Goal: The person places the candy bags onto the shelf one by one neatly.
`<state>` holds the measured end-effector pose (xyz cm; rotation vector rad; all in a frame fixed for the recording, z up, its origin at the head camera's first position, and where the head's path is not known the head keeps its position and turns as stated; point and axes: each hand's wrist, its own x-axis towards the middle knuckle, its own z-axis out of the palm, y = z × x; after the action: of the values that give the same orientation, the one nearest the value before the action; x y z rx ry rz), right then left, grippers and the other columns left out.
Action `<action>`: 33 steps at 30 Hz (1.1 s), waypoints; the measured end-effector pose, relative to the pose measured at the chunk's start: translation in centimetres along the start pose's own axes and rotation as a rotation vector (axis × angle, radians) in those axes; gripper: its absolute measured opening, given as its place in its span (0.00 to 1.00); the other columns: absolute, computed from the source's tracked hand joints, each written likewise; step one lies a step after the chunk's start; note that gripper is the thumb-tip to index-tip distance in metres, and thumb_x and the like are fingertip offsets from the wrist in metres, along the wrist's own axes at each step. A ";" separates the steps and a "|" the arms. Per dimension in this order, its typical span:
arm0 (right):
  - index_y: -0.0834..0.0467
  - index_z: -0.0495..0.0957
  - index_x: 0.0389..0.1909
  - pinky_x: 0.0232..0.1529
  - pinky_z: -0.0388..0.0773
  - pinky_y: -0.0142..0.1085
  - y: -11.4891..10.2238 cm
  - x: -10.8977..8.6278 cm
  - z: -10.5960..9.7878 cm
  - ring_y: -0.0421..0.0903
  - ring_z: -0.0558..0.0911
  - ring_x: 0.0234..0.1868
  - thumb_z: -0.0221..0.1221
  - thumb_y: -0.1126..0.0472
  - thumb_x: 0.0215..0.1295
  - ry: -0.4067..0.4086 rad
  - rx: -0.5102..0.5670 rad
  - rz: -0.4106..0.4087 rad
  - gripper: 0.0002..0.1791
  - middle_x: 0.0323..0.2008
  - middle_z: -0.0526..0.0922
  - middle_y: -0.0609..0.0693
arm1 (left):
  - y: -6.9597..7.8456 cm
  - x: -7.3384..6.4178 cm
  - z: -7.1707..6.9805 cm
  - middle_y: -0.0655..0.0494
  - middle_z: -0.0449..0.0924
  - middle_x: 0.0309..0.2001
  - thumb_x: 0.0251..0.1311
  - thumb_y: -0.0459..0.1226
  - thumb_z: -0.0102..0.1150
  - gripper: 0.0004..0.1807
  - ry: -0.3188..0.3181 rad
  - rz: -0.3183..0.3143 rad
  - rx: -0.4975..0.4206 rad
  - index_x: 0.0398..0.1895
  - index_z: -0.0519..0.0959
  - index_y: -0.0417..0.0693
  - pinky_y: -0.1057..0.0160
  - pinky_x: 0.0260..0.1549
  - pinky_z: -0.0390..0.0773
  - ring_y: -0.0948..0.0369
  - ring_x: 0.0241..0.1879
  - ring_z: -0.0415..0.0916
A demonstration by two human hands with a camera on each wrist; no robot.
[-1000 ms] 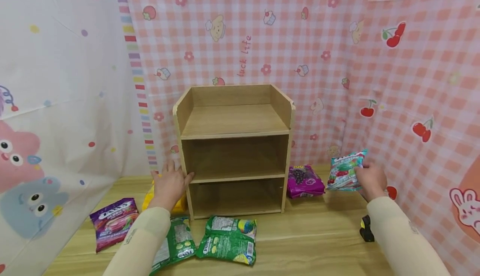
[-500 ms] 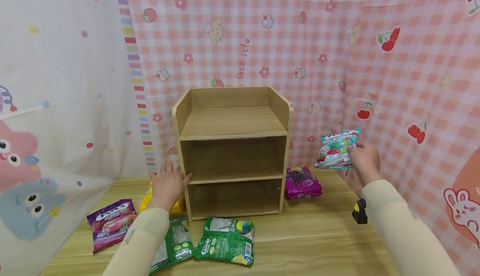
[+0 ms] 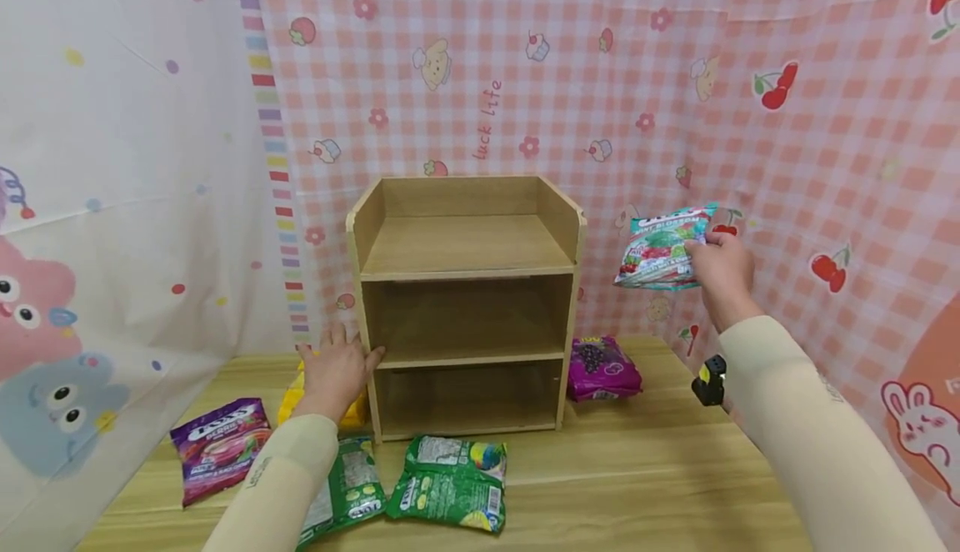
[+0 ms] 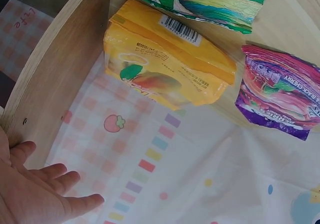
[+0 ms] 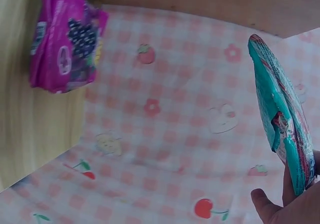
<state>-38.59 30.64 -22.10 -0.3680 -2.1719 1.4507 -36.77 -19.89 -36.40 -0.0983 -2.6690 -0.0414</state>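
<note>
My right hand (image 3: 722, 273) pinches the edge of a teal candy bag (image 3: 663, 250) and holds it in the air, right of the wooden shelf (image 3: 465, 268). In the right wrist view the teal bag (image 5: 280, 114) appears edge-on, gripped near its lower end. My left hand (image 3: 335, 375) rests against the shelf's left side, fingers spread and thumb at the front edge. The left wrist view shows this hand (image 4: 45, 189) with straight, relaxed fingers and nothing held. Partly hidden behind it stands a yellow bag (image 4: 165, 66) with a mango picture.
On the wooden table (image 3: 600, 485) a magenta grape bag (image 3: 603, 368) lies right of the shelf. Two green bags (image 3: 450, 483) lie in front, one partly covered by the left sleeve. A purple berries bag (image 3: 223, 449) lies at the left. Printed cloths (image 3: 465, 60) hang behind and beside.
My right hand has raised the teal bag from near the table and brought it slightly left, to around the height of the shelf's top board. The left hand has stayed against the shelf.
</note>
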 end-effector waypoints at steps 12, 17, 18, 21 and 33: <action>0.64 0.69 0.68 0.46 0.77 0.29 -5.0 0.3 0.4 0.33 0.75 0.38 0.56 0.57 0.71 0.037 0.114 -0.052 0.28 0.56 0.74 0.55 | 0.2 0.0 -0.3 0.27 0.65 0.63 0.73 0.55 0.47 0.33 -0.020 -0.005 -0.008 0.56 0.78 0.32 0.21 0.56 0.54 0.34 0.64 0.61; 0.64 0.69 0.68 0.45 0.77 0.28 -6.7 0.2 0.5 0.34 0.76 0.38 0.56 0.57 0.71 0.018 0.190 -0.042 0.28 0.51 0.75 0.51 | 0.3 0.0 -0.5 0.27 0.65 0.62 0.73 0.55 0.47 0.33 -0.026 -0.007 -0.009 0.57 0.77 0.31 0.22 0.56 0.54 0.33 0.63 0.61; 0.63 0.69 0.69 0.45 0.77 0.28 -7.1 0.2 0.6 0.34 0.77 0.38 0.56 0.56 0.71 0.013 0.203 -0.033 0.28 0.50 0.76 0.50 | 0.3 0.0 -0.5 0.27 0.65 0.62 0.73 0.54 0.47 0.33 -0.026 -0.006 -0.008 0.57 0.77 0.31 0.22 0.56 0.54 0.33 0.63 0.61; 0.61 0.69 0.69 0.46 0.77 0.29 -8.2 0.1 0.7 0.35 0.78 0.39 0.56 0.54 0.72 0.002 0.220 -0.015 0.29 0.50 0.76 0.50 | 0.3 0.0 -0.6 0.26 0.65 0.62 0.73 0.54 0.48 0.32 -0.025 -0.007 -0.010 0.57 0.77 0.31 0.21 0.56 0.53 0.33 0.63 0.61; 0.61 0.72 0.67 0.54 0.76 0.32 -12.1 -0.3 1.2 0.39 0.78 0.47 0.58 0.60 0.70 0.078 0.366 -0.021 0.25 0.58 0.76 0.54 | 0.2 0.0 -0.5 0.27 0.63 0.64 0.73 0.54 0.47 0.34 -0.036 -0.006 -0.011 0.61 0.74 0.30 0.22 0.56 0.53 0.33 0.64 0.59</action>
<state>-38.38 24.77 -11.48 -0.2638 -1.7954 1.7486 -36.54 -19.68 -35.92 -0.0955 -2.7057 -0.0574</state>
